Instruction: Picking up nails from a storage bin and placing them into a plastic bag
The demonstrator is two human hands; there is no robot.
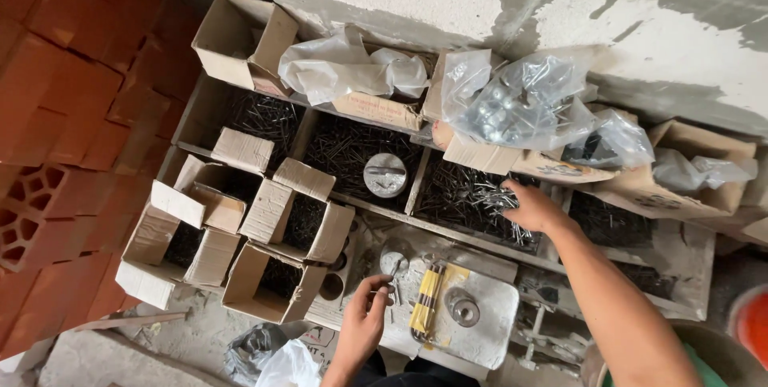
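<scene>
**Hands at the nail trays: right hand in the loose nails, left hand at the scale**

Right hand [532,207]: reaching forward into a compartment of loose dark nails [472,199], fingers spread and curled down into the heap. Whether any nails are clamped between the fingers cannot be told from this view.

Left hand [364,315]: lower in view, at the near edge of a dusty white weighing scale [480,319]. Its fingertips pinch together on what appears to be a few small nails [390,291]; these are too small to confirm.

On the scale lies a yellow-and-black bundle [426,307] with a round metal weight [462,307] just beside it. A second round weight [385,174] rests on the nails in the compartment left of the right hand.

Surroundings: open cardboard boxes [272,227] of nails stand at the left; clear plastic bags [520,99] of fasteners sit on cartons against the rough plastered wall [640,11]. Red hollow bricks [48,139] are stacked at the far left.

Risks, as judged: bare fingers pushed into sharp loose nails invite a puncture. A loose pinch could drop nails into the clutter around the scale. The bags overhang the open compartments and could slide in if knocked.
</scene>
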